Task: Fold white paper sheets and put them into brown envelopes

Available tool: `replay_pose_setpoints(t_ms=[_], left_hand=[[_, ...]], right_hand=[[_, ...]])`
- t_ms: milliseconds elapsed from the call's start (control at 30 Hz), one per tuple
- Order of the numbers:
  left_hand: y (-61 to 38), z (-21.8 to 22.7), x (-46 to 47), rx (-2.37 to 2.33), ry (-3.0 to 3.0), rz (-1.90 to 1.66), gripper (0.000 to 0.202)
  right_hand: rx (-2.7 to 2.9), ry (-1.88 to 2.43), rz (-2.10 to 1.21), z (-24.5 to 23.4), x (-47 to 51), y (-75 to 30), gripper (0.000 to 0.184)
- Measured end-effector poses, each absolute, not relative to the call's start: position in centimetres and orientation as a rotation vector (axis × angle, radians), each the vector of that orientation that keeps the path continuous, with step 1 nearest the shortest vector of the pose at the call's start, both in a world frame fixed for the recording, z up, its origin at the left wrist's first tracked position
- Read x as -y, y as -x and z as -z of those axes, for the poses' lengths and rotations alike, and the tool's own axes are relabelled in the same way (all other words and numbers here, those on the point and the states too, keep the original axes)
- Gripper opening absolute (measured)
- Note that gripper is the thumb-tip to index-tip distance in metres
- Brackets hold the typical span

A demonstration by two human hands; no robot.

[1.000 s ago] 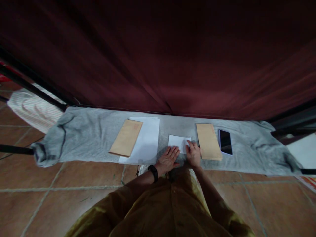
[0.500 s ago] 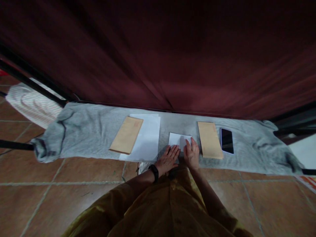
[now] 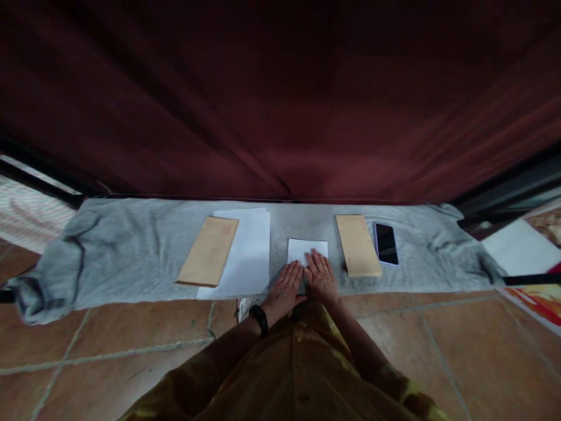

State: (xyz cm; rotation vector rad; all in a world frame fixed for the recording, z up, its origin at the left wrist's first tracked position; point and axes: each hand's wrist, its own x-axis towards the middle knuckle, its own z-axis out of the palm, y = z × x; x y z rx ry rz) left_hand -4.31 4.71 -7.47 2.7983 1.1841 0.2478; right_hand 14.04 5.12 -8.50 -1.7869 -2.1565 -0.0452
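Observation:
A small folded white sheet of paper (image 3: 301, 248) lies on the grey cloth (image 3: 302, 221) in front of me. My left hand (image 3: 286, 286) rests flat at its lower left edge, fingers stretched out, with a dark band on the wrist. Over the sheet's lower right part lies my right hand (image 3: 321, 276), palm down with its fingers extended. Both hands partly cover the paper. To the left, a brown envelope (image 3: 208, 251) overlaps larger white sheets (image 3: 254, 251). Right of my hands sits a second stack of brown envelopes (image 3: 358, 245).
A phone (image 3: 386, 243) with a pale purple case lies right of the envelopes. Behind the cloth hangs a dark red curtain (image 3: 280, 140). Dark metal bars frame both ends. Tiled floor (image 3: 144, 374) shows below the front edge.
My right hand has flattened from bent fingers and lies more over the folded paper, closer to my left hand. The camera view has shifted, so everything sits further left.

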Motion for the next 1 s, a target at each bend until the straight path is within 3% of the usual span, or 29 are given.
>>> replay_pose_setpoints(t_ms=[333,533,1000], left_hand=[[2.8,6.1,-7.4,-1.336,-2.711,-0.242,0.047],[0.6,6.4,-11.0,-1.424,-2.694,-0.281,0.058],[0.9,7.6,-9.8,-1.649,-2.619,-0.275,0.065]], right_hand=[[2.026,1.863,0.032,8.7,-5.0,-14.5,0.048],[2.024,1.86,0.03,8.7,-5.0,-14.2,0.048],[1.938,1.886,-0.079,8.4,-5.9,-14.0,0.044]])
